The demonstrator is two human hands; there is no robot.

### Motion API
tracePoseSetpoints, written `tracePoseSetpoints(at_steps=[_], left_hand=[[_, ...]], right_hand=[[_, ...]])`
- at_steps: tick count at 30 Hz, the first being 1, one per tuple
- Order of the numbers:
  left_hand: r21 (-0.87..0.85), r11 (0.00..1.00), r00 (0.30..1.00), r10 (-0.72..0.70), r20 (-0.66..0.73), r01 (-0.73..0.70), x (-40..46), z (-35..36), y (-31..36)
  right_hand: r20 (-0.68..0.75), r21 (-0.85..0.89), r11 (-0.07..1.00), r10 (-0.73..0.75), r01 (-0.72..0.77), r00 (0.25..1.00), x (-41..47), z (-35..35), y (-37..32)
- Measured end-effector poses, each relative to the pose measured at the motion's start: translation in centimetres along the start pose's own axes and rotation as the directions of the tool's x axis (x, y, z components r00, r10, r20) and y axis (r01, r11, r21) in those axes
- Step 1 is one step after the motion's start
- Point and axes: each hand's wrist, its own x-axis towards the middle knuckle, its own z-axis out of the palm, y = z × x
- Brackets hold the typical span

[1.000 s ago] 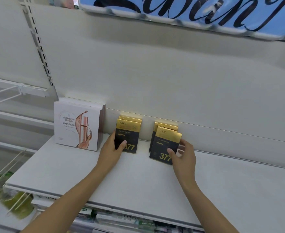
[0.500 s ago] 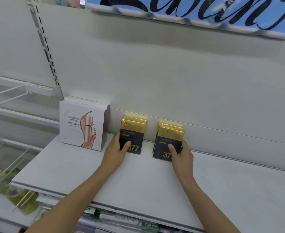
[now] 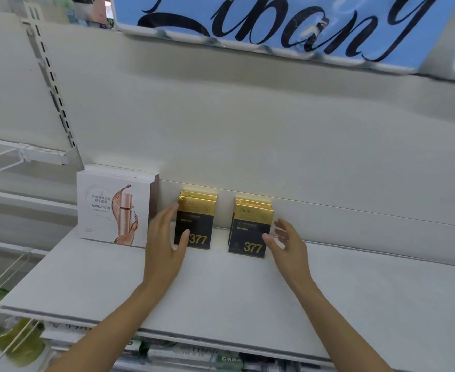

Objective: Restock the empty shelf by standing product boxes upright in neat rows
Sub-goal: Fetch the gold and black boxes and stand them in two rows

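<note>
White shelf board [image 3: 221, 296], plain, with matching off-white back panel [image 3: 247, 130].
Left gold-and-black boxes [image 3: 198, 224]: gold upper band, black lower panel, gold "377".
Right gold-and-black boxes [image 3: 251, 232]: same scheme.
White box [image 3: 108, 208]: rose-gold bottle and splash print, brown side.
Sign [image 3: 288, 25]: sky blue, black script lettering.
</note>
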Motion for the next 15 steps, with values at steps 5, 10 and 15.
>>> tracePoseSetpoints(at_steps=[5, 10, 15], left_hand=[[-0.07, 0.974, 0.962, 0.225, 0.155, -0.216, -0.4, 0.9, 4.6], [-0.263, 0.954, 0.82, 0.266, 0.507, -0.148, -0.9, 4.7, 11.5], [-0.342, 0.927, 0.724, 0.343, 0.598, -0.157, -3.3, 9.5, 17.1]], right_hand=[[0.024, -0.168, 0.971, -0.166, 0.167, 0.986, -1.9, -6.0, -0.9], [0.072, -0.171, 0.959, -0.216, 0.225, 0.974, -5.0, -12.1, -2.0], [0.061, -0.234, 0.945, -0.222, 0.23, 0.973, -7.8, -18.4, -0.8]])
